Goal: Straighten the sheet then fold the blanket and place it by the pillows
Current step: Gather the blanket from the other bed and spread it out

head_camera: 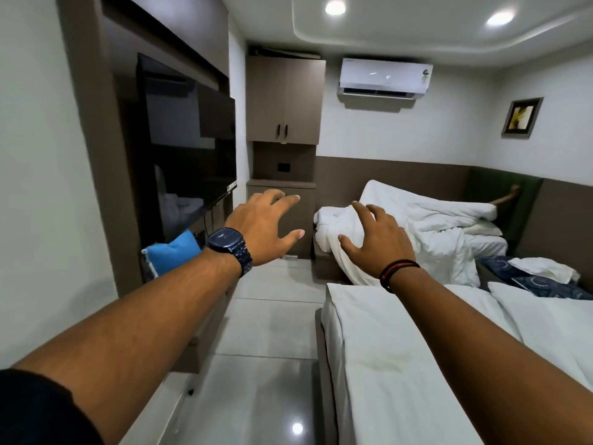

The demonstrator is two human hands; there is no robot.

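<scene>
- While I reach forward, left hand [266, 226] and right hand [378, 239] are spread, holding nothing.
- Sheet [385, 348] step pending; blanket [433, 232] crumpled.
- Next: grip sheet edge, pull flat.

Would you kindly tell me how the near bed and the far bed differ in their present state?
The near bed has its white sheet lying mostly flat; the far bed carries a crumpled white blanket. The near bed's sheet hangs straight down its side, while the far bed's blanket spills over its corner. Both have white bedding.
</scene>
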